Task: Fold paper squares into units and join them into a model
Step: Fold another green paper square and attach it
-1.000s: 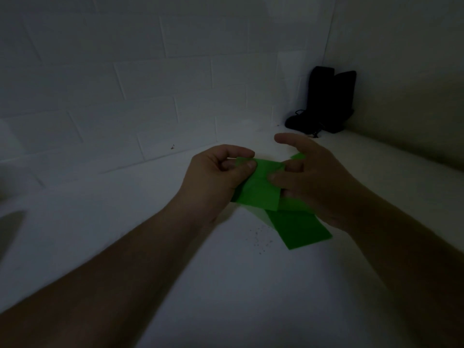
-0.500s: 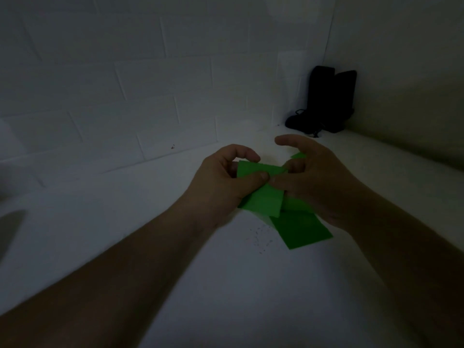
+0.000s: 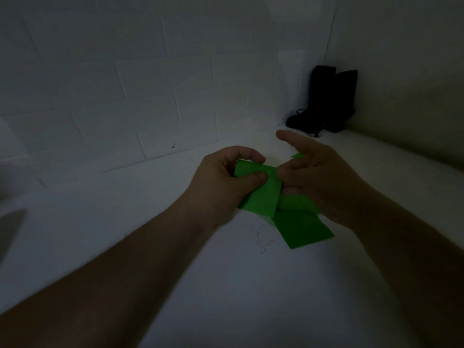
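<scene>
Pinching a folded green paper (image 3: 261, 194) near its upper edge, the left hand (image 3: 223, 182) is seen just left of the frame's centre, thumb on top and curled fingers (image 3: 241, 154) behind, so that the sheet is held between them. The right hand (image 3: 319, 177) sits right of centre, touching the same paper at its right edge; its index finger is stretched out toward the upper middle of the frame, while its other fingers are curled down over a second green piece (image 3: 296, 204). Whether that piece is truly gripped or only pressed cannot be told. A third green sheet (image 3: 303, 231) lies flat on the white surface (image 3: 226, 285), just below the hands and partly under them. A small green corner (image 3: 297, 155) shows above the right hand.

The paper is judged to be very light, thin and limp where unfolded, stiffer along creases. It would be easily creased wrongly or torn if pulled, and it may slip between dry fingertips. Hold is best taken close to a fold or an edge, with flat fingertips, never at a loose corner. Joining is judged to call for gentle sliding of one flap into another.

A dark object (image 3: 324, 101) stands in the far corner, upper right.
</scene>
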{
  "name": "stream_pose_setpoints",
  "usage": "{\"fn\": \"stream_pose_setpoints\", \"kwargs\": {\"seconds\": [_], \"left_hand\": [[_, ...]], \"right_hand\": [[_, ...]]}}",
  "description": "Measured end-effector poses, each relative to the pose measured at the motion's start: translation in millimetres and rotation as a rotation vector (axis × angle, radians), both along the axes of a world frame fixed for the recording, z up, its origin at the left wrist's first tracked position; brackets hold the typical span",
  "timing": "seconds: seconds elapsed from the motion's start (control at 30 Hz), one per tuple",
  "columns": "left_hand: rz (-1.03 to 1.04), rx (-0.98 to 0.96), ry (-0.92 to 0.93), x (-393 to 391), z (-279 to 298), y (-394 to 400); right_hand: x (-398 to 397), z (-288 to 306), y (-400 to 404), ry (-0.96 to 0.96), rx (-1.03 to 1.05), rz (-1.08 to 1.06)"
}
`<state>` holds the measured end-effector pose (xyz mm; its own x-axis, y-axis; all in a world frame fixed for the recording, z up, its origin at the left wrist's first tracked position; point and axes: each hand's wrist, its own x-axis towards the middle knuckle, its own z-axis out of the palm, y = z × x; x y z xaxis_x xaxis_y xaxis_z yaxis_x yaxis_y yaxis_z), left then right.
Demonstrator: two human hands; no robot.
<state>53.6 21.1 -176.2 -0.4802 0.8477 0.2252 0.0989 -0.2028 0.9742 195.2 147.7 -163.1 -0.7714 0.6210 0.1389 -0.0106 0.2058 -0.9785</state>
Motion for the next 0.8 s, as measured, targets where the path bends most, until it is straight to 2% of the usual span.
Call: {"fn": "stream_pose_setpoints", "kwargs": {"seconds": [0.1,0.33,0.4,0.53,0.8], "left_hand": [[0.009,-0.022,-0.004,-0.3,0.2,-0.9],[0.024,-0.041,-0.029,-2.1,-0.8,0.7],[0.021,-0.032,-0.053,-2.4,-1.0,1.5],[0.043,-0.008,-0.041,-3.9,-3.1,3.6],[0.072,0.030,0.058,-3.6,-2.9,2.7]], "right_hand": [[0.3,-1.1,0.4,-0.008,0.022,0.016],[1.1,3.4,-7.6,-0.108,0.459,-0.048],[-0.1,3.4,-8.2,-0.124,0.528,-0.094],[0.1,2.1,-8.5,-0.074,0.509,-0.123],[-1.7,0.8,-7.5,-0.027,0.324,-0.135]]}}
